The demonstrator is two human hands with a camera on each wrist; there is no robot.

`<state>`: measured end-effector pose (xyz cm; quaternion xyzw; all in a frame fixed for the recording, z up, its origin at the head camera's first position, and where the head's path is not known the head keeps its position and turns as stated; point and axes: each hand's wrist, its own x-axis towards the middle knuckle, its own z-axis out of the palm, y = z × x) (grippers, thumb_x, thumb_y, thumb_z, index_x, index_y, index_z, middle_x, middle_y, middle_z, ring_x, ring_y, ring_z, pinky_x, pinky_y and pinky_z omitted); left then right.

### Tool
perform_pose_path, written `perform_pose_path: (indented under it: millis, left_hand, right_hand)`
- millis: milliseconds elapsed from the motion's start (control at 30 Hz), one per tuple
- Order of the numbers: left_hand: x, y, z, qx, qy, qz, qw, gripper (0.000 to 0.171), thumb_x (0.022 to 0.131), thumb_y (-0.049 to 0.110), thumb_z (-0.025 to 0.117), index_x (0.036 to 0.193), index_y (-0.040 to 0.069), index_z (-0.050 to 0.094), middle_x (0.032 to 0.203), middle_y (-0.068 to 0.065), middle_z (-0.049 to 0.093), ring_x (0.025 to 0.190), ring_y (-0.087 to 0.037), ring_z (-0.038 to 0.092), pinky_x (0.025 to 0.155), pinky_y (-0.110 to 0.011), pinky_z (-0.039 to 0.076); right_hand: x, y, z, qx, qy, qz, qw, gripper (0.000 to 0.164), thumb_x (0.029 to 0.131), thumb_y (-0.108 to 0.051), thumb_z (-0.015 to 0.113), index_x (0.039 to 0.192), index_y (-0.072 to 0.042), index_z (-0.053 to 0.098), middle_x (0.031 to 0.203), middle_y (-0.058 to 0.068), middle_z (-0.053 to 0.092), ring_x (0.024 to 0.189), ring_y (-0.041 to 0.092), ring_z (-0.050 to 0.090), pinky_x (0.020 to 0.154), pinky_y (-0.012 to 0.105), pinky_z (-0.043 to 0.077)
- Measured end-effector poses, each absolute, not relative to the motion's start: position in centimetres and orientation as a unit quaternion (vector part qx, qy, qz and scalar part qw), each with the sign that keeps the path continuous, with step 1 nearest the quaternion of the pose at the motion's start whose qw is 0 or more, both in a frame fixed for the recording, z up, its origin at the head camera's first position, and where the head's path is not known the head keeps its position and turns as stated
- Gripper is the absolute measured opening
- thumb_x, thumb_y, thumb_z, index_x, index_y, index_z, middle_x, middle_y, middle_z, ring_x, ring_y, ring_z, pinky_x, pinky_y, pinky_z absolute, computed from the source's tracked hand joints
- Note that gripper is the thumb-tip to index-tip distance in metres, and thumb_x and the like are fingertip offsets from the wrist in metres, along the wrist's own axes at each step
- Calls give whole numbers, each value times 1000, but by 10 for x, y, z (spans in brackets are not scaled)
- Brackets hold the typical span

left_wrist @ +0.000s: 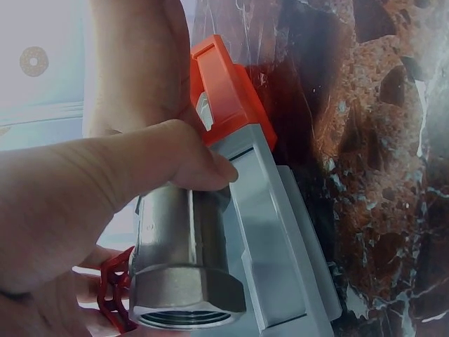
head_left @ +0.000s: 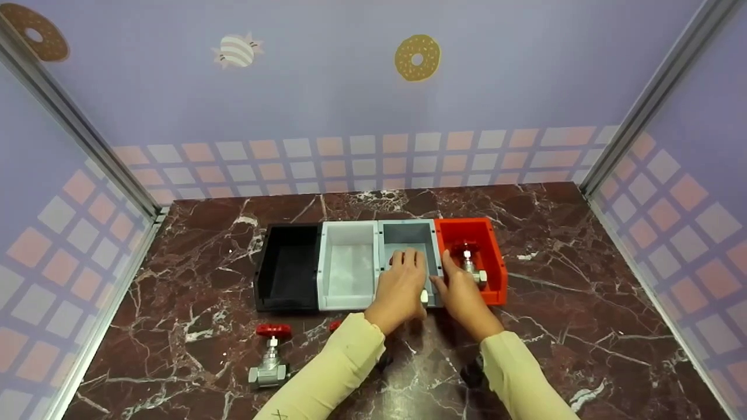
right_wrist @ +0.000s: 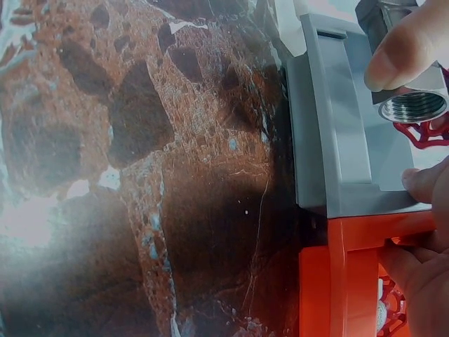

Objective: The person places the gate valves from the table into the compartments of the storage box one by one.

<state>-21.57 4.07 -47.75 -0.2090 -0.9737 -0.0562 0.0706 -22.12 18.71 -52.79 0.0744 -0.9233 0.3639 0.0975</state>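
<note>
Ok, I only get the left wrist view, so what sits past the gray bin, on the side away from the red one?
Observer: Next to the gray bin is a white bin, then a black bin.
Operator: Any valves on the table?
Observer: At least one: a red-handled valve in front of the black bin.
Operator: I barely see inside the red bin. What's there?
Observer: Another valve, also with a red handwheel.

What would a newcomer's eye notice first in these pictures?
Probably the orange bin at the right end of the row, with a red-wheeled valve inside. Next, the left hand holds another valve at the grey bin, and a third valve sits on the table near the black bin.
</note>
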Motion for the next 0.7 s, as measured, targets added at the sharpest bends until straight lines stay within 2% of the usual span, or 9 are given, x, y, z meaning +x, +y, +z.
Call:
perform_pose_path:
  millis: [300,700]
  left_hand:
    - [-220,41,-478,-210,-973,-59,72,101,42,37,94,125,6,46,117,-9,50,106,-25,49,58,-34,55]
    - [-226,42,-478,-207,-975,-51,63,107,38,43,97,124,5,46,117,-10,50,108,-27,50,61,-36,57]
  right_hand:
    - [-222,188,-527,68,-922,370,92,64,89,-11,67,143,7,38,139,28,49,119,37,57,98,48,47]
    - [-222,187,-527,68,-924,365,91,64,90,-11,67,143,7,38,138,29,49,119,37,58,99,48,47]
